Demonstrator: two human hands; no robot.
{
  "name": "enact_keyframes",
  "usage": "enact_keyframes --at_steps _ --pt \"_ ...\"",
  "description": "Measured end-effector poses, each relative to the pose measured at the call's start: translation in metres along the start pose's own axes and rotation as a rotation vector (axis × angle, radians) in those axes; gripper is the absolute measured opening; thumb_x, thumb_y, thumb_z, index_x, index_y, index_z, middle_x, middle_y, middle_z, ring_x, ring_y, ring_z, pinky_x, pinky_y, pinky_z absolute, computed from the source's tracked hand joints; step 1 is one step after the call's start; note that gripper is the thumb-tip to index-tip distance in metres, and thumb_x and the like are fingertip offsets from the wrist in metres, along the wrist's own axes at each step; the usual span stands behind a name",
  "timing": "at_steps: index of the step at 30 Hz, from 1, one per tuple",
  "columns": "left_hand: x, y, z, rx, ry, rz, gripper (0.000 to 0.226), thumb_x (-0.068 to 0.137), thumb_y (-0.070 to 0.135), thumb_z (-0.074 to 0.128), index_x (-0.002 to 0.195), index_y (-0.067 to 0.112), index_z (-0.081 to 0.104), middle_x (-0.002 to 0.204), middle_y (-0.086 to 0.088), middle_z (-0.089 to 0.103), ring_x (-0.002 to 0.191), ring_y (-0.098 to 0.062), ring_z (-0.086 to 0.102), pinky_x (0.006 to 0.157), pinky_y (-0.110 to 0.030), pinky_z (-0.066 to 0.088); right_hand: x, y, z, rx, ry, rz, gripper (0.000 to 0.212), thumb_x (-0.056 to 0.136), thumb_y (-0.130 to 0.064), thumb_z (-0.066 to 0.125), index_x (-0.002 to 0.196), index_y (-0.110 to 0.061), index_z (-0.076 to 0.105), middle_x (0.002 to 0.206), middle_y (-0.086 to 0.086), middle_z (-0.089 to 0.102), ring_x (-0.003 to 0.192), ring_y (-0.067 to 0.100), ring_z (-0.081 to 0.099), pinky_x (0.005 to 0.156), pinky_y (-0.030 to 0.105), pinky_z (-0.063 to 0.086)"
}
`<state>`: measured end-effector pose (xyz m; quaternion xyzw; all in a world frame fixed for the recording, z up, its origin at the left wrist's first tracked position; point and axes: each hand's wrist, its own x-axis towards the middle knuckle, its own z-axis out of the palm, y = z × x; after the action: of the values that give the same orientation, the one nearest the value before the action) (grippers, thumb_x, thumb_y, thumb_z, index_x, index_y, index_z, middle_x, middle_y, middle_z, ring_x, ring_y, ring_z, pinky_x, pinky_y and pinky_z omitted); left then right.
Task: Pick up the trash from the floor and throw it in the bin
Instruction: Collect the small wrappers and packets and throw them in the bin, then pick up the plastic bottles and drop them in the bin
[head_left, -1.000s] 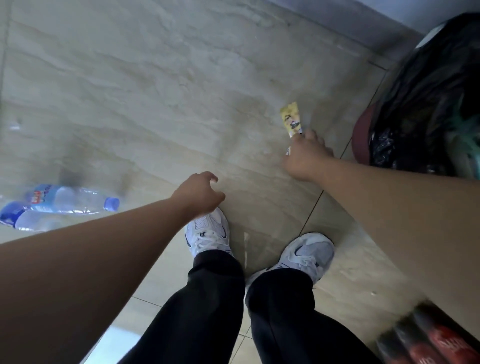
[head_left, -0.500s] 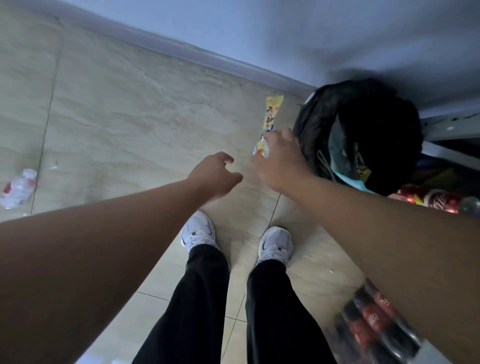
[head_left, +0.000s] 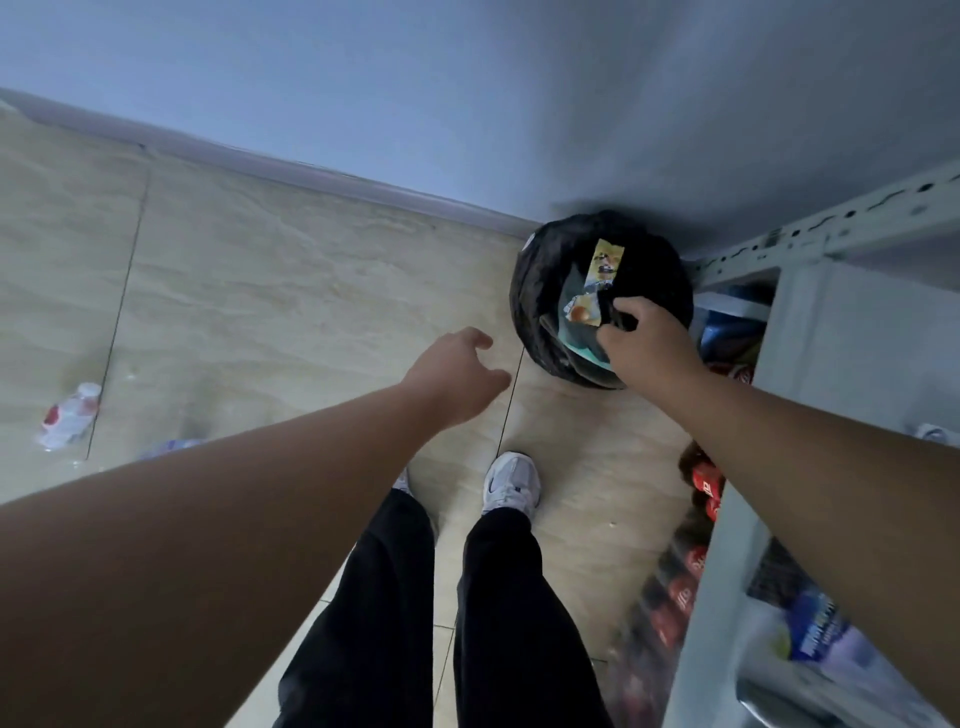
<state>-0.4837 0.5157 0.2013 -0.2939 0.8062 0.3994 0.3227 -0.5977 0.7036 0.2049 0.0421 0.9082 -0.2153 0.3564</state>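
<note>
A black-lined bin (head_left: 530, 312) stands on the tiled floor against the wall. Over its opening, my right hand (head_left: 644, 343) has its fingers curled, pinching the lower end of a yellow snack wrapper (head_left: 605, 260). The wrapper stretches away from the fingers above the other trash inside, which includes a teal piece. My left hand (head_left: 457, 374) hovers over the floor left of the bin, its fingers spread and holding nothing. A crushed plastic bottle with a red label (head_left: 70, 415) lies on the floor at the far left.
A second clear bottle (head_left: 171, 446) shows blurred just above my left forearm. A white metal shelf (head_left: 831, 234) stands right of the bin, with packed cola bottles (head_left: 701, 486) under it. My white shoes (head_left: 511, 480) stand in front of the bin.
I have risen from a crouch. My right hand has carried the wrapper from the floor beside the bin to above its opening. My left hand stayed open.
</note>
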Motion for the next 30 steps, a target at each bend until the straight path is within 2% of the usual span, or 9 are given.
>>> enact_keyframes --at_steps 3,6,10,14,16,20,25,27,30 --pt "-0.025 -0.003 -0.007 0.007 0.004 -0.011 0.061 0.085 0.039 0.066 0.14 0.021 0.048 0.138 -0.006 0.057 0.108 -0.021 0.061 0.081 -0.025 0.038 -0.017 0.002 -0.011 -0.054 -0.065 0.022 0.063 0.088 -0.038 0.06 0.146 -0.017 0.049 0.137 0.01 0.061 0.12 0.03 0.059 0.099 0.039 0.049" --pt "-0.053 -0.014 -0.021 0.006 0.023 -0.033 0.063 0.086 0.04 0.065 0.142 0.02 0.046 0.143 -0.008 0.051 0.109 -0.025 0.062 0.088 -0.031 0.045 -0.039 -0.01 -0.012 -0.146 -0.123 -0.03 0.062 0.087 -0.04 0.063 0.142 -0.014 0.053 0.126 0.011 0.066 0.112 0.032 0.062 0.09 0.037 0.05" --pt "-0.094 -0.045 -0.042 -0.051 0.081 -0.098 0.063 0.086 0.039 0.065 0.143 0.02 0.045 0.146 -0.008 0.048 0.121 -0.026 0.056 0.096 -0.034 0.044 -0.072 -0.043 0.002 -0.298 -0.187 -0.123 0.064 0.085 -0.044 0.065 0.138 -0.01 0.054 0.137 0.016 0.06 0.124 0.034 0.057 0.097 0.038 0.046" --pt "-0.147 -0.101 -0.054 -0.141 0.131 -0.197 0.062 0.086 0.039 0.064 0.143 0.021 0.046 0.147 -0.009 0.047 0.124 -0.026 0.053 0.094 -0.031 0.041 -0.111 -0.085 0.04 -0.405 -0.316 -0.201 0.078 0.083 -0.05 0.065 0.148 -0.014 0.044 0.146 0.016 0.051 0.131 0.033 0.051 0.099 0.037 0.043" --pt "-0.175 -0.135 -0.056 -0.201 0.146 -0.266 0.062 0.085 0.038 0.064 0.142 0.022 0.046 0.146 -0.007 0.047 0.123 -0.024 0.054 0.091 -0.028 0.039 -0.132 -0.106 0.066 -0.44 -0.369 -0.222 0.081 0.081 -0.051 0.063 0.15 -0.016 0.04 0.146 0.014 0.051 0.128 0.031 0.053 0.093 0.034 0.044" --pt "-0.232 -0.22 -0.052 -0.32 0.182 -0.373 0.062 0.083 0.038 0.066 0.141 0.022 0.048 0.142 -0.006 0.053 0.114 -0.022 0.059 0.084 -0.026 0.039 -0.182 -0.146 0.138 -0.548 -0.436 -0.316 0.086 0.083 -0.053 0.062 0.155 -0.018 0.031 0.156 0.012 0.042 0.136 0.031 0.047 0.1 0.036 0.043" --pt "-0.303 -0.346 -0.036 -0.458 0.229 -0.479 0.062 0.081 0.037 0.065 0.14 0.024 0.048 0.141 -0.001 0.052 0.117 -0.019 0.056 0.084 -0.026 0.038 -0.256 -0.179 0.25 -0.666 -0.518 -0.425 0.085 0.085 -0.057 0.061 0.156 -0.021 0.03 0.144 0.008 0.052 0.097 0.025 0.065 0.069 0.031 0.046" --pt "-0.334 -0.395 -0.026 -0.513 0.241 -0.532 0.061 0.081 0.036 0.064 0.139 0.024 0.049 0.138 0.001 0.055 0.108 -0.018 0.059 0.082 -0.026 0.041 -0.287 -0.188 0.292 -0.702 -0.551 -0.455 0.084 0.086 -0.056 0.062 0.155 -0.02 0.032 0.143 0.008 0.053 0.105 0.028 0.066 0.075 0.032 0.048" --pt "-0.381 -0.458 -0.009 -0.574 0.246 -0.614 0.061 0.082 0.038 0.064 0.139 0.026 0.049 0.128 0.003 0.057 0.089 -0.014 0.058 0.066 -0.023 0.04 -0.33 -0.197 0.341 -0.758 -0.579 -0.462 0.082 0.084 -0.056 0.063 0.153 -0.022 0.034 0.136 0.007 0.058 0.106 0.029 0.066 0.08 0.033 0.049"
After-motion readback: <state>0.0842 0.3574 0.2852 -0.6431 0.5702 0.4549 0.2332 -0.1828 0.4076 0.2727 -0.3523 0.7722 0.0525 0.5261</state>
